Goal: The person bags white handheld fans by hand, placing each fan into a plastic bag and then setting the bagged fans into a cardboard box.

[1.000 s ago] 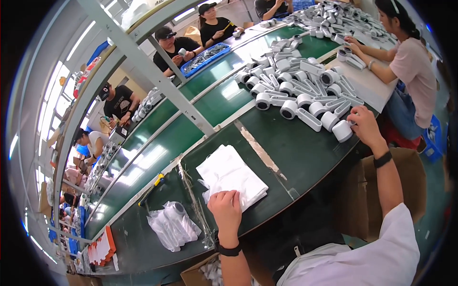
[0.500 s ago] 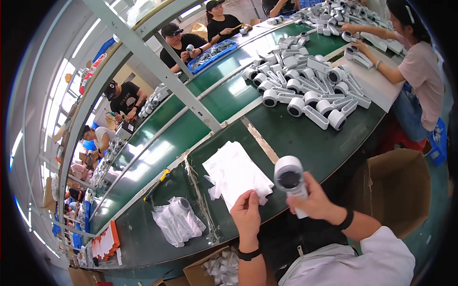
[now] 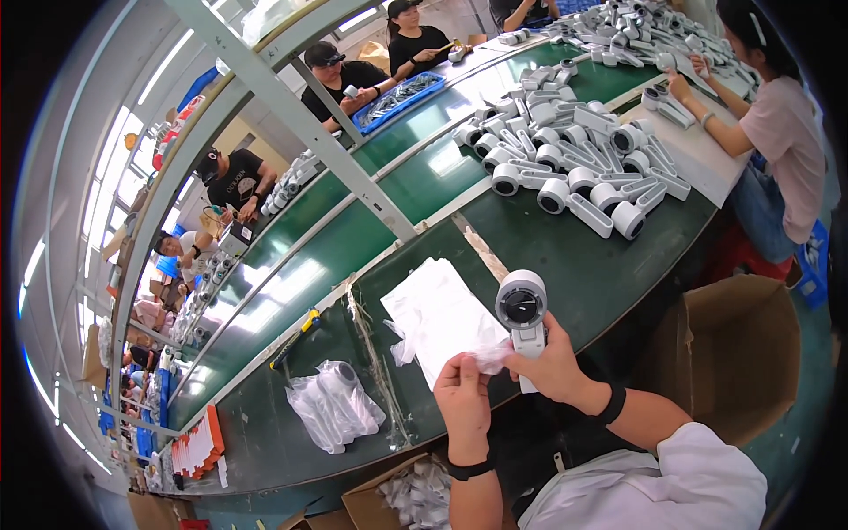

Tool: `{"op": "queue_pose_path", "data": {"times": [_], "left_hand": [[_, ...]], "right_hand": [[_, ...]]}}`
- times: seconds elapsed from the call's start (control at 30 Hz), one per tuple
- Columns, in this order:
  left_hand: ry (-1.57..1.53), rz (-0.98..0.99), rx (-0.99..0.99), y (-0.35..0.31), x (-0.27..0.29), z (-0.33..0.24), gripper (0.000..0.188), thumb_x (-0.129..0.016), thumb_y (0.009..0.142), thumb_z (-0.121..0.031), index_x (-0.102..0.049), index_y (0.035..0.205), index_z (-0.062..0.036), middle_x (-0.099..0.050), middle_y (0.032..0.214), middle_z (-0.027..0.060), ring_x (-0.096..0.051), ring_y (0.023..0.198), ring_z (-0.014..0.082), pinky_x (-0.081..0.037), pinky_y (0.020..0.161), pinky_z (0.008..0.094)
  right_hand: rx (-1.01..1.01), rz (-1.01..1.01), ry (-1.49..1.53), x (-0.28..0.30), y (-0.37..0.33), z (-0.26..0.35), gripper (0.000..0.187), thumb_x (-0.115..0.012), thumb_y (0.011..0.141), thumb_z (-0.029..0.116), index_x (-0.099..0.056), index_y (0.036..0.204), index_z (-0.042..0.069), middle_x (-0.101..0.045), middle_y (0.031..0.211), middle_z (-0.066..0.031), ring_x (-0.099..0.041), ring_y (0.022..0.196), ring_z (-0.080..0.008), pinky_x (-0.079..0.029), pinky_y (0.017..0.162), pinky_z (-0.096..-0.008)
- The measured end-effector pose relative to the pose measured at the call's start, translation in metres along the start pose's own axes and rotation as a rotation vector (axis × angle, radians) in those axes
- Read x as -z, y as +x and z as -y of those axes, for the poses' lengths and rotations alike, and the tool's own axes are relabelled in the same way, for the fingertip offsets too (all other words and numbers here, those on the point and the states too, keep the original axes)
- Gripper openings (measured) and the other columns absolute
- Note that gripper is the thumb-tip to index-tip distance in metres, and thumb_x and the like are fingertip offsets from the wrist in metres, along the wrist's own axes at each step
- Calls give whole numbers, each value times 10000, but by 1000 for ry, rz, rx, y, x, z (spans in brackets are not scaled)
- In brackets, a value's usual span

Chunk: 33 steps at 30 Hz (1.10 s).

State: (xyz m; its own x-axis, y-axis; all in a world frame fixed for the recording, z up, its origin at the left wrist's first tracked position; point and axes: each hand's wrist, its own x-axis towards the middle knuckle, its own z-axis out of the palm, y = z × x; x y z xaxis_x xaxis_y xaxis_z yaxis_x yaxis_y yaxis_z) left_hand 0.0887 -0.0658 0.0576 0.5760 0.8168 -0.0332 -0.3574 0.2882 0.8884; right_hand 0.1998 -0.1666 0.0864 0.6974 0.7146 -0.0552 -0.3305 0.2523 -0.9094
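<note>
My right hand (image 3: 556, 364) is closed round the handle of a white handheld fan (image 3: 521, 305), held upright with its round, dark-centred head on top. A stack of thin white plastic bags (image 3: 437, 305) lies flat on the green table in front of me. The fingers of my left hand (image 3: 463, 397) pinch the crumpled near corner of a clear plastic bag (image 3: 490, 355) at that stack. My right thumb reaches to the same corner, beside the fan's handle. Left of the stack lies a filled clear bag (image 3: 334, 411) with white fan shapes inside.
A large heap of fans (image 3: 574, 155) covers the table's far right. A yellow-handled cutter (image 3: 307, 327) and orange-and-white cards (image 3: 199, 446) lie to the left. Open cardboard boxes (image 3: 742, 353) stand below the edge. A co-worker (image 3: 782, 132) sits at right; others work across the belt.
The fan has come left and its head has turned, showing the dark centre more fully. My right hand has moved in close to my left. The bag corner is lifted between my fingers.
</note>
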Motion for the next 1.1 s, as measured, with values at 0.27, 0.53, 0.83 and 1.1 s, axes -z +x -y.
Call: {"op": "queue_pose_path", "data": {"times": [0.27,0.53,0.83,1.1], "left_hand": [[-404,55,158,8,-4,-15,282,-517,998,-145,-499,1220,28,-605,1176,138,-631,1032,243,-546,845,377],[-49,-84,-21,4,-14,-15,185,-610,944,-93,-583,1077,33,-649,974,87,-631,831,144,-528,731,274],[205,-110,-38,6,-32,-25,139,-646,917,-96,-622,986,22,-606,796,5,-507,598,44,-376,515,192],[343,12,34,6,-41,-34,181,-670,907,-119,-632,997,34,-610,770,3,-481,555,22,-345,472,188]], "right_hand": [[48,-58,-34,6,4,-7,455,-672,778,-31,-418,1149,34,-600,847,-51,-596,616,-124,-505,546,-276],[30,-67,-30,12,-4,-9,393,-656,788,-27,-417,1092,44,-586,834,-44,-587,626,-112,-500,559,-281],[-87,406,-338,67,-26,42,548,-712,810,102,-410,1261,32,-661,929,-90,-644,831,-138,-509,729,-300],[-275,863,-1037,65,0,69,993,-638,889,270,105,1519,75,-685,852,-165,-679,679,-281,-521,612,-347]]}}
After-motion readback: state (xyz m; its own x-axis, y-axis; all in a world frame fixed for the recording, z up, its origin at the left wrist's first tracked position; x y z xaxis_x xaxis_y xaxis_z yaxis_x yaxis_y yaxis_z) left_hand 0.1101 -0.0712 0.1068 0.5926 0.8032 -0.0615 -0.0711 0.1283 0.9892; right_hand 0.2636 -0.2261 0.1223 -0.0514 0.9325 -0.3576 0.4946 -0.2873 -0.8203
